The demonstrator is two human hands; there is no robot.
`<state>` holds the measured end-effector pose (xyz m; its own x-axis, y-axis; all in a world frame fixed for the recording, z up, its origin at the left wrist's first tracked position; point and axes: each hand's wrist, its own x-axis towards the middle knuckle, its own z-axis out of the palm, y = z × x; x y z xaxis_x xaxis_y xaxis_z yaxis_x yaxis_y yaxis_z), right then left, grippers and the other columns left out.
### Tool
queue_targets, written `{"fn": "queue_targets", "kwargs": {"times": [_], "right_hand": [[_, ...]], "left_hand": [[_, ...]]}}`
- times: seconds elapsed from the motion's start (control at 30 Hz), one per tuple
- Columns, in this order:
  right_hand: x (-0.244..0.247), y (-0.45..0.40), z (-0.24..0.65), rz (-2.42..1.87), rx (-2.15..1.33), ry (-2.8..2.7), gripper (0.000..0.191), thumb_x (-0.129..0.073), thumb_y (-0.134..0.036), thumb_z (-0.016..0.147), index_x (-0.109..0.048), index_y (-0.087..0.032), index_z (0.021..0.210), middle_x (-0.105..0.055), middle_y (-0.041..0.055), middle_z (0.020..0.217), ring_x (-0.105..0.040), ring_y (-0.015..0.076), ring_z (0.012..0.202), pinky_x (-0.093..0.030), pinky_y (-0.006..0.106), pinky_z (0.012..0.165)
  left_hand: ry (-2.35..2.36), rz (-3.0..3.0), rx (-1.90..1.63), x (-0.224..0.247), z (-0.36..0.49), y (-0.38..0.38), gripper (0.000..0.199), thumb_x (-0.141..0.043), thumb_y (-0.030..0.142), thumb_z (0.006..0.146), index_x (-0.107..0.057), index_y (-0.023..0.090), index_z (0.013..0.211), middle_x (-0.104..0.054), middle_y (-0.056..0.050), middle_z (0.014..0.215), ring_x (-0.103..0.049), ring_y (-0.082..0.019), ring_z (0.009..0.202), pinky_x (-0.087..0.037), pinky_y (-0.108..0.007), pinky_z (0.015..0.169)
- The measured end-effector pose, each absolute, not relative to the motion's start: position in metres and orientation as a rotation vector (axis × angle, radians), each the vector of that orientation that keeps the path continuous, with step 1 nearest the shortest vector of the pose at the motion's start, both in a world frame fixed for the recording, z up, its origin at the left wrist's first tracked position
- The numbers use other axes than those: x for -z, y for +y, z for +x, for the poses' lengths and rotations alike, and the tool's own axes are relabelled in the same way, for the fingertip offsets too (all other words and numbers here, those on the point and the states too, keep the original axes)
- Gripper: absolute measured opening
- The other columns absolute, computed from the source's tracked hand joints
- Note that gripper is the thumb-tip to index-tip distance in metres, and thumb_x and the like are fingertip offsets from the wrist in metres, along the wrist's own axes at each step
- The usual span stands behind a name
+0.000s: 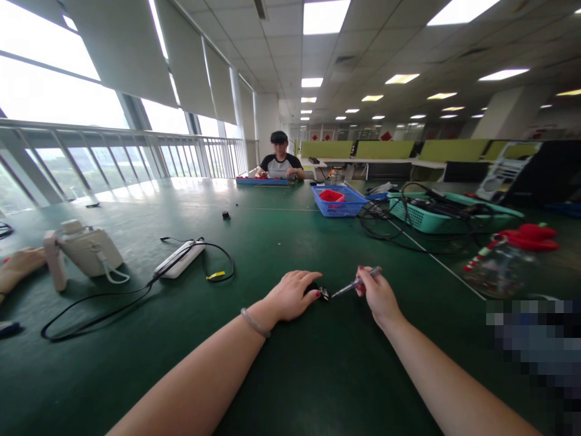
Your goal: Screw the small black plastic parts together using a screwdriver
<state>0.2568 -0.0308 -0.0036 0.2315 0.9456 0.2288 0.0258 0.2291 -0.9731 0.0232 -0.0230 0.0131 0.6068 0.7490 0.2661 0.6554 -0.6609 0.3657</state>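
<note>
My left hand [293, 295], with a bangle at the wrist, rests on the green table and holds a small black and silver part [324, 293] between thumb and fingers. The part is too small to make out fully. In my right hand [377, 297] is a slim screwdriver-like tool [356, 284], gripped near its thicker end. It slants down to the left, and its tip is at the right side of the small part. Whether the tip touches it, I cannot tell.
A white power bank [180, 259] with a black cable and a beige bottle [91, 248] stand left, near another person's hand [20, 266]. Blue basket [340, 209], green basket [422, 221] and red-lidded jar [503, 266] are right. A person [280, 163] sits opposite.
</note>
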Motion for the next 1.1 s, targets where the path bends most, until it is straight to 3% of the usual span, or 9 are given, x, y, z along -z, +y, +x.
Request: {"fn": "queue_targets", "kwargs": {"times": [0.33, 0.6, 1.1], "right_hand": [[0.007, -0.028, 0.252, -1.092, -0.943, -1.21, 0.038, -0.066, -0.055, 0.078, -0.059, -0.018, 0.073, -0.054, -0.003, 0.056, -0.049, 0.0116, 0.049, -0.041, 0.026, 0.052], [0.006, -0.029, 0.253, -1.098, -0.993, -1.193, 0.038, -0.067, -0.055, 0.078, -0.058, -0.019, 0.072, -0.054, -0.0029, 0.057, -0.049, 0.0113, 0.05, -0.041, 0.026, 0.053], [0.011, -0.02, 0.258, -1.029, -1.074, -1.1, 0.038, -0.072, -0.054, 0.074, -0.06, -0.019, 0.071, -0.054, -0.0021, 0.058, -0.048, 0.0107, 0.05, -0.039, 0.025, 0.05]], "left_hand": [[1.129, 2.69, -0.541, -0.016, 0.032, -0.033, 0.056, -0.051, 0.053, 0.088, -0.041, 0.028, 0.137, -0.055, -0.007, 0.134, -0.046, -0.028, 0.125, -0.033, -0.048, 0.107], [1.116, 2.756, -0.501, -0.012, 0.032, -0.03, 0.037, -0.048, 0.043, 0.092, -0.053, 0.028, 0.126, -0.059, -0.006, 0.124, -0.049, -0.026, 0.119, -0.035, -0.046, 0.105], [1.223, 2.846, -0.457, -0.012, 0.034, -0.035, 0.034, -0.044, 0.045, 0.094, -0.053, 0.029, 0.122, -0.054, -0.006, 0.12, -0.048, -0.025, 0.113, -0.041, -0.044, 0.099]]}}
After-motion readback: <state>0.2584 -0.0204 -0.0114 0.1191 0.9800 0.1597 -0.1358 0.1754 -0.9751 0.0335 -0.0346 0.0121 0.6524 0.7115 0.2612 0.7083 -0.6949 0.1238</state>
